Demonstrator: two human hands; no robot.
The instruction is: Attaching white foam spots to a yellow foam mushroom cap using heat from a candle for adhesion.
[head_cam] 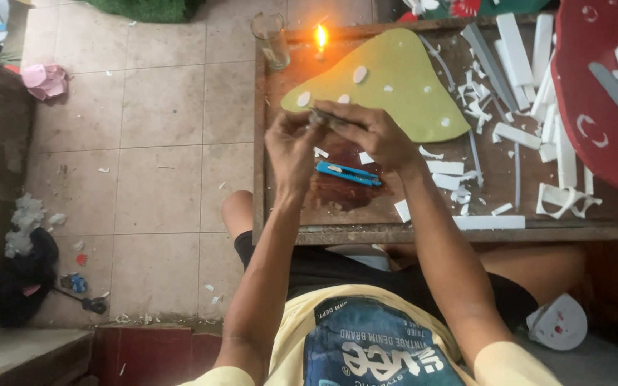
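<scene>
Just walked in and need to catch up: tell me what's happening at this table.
A person sits at a low wooden table, both hands raised over it. The left hand and right hand together pinch a thin dark tool. Below them lies a blue utility knife. A green foam shape, a lit candle, an empty glass and white foam scraps lie about.

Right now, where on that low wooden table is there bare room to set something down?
Bare wood lies along the table's left edge, between the glass and the blue cutter. The right side is crowded with white foam strips and the red foam piece; the green foam shape fills the middle.
</scene>
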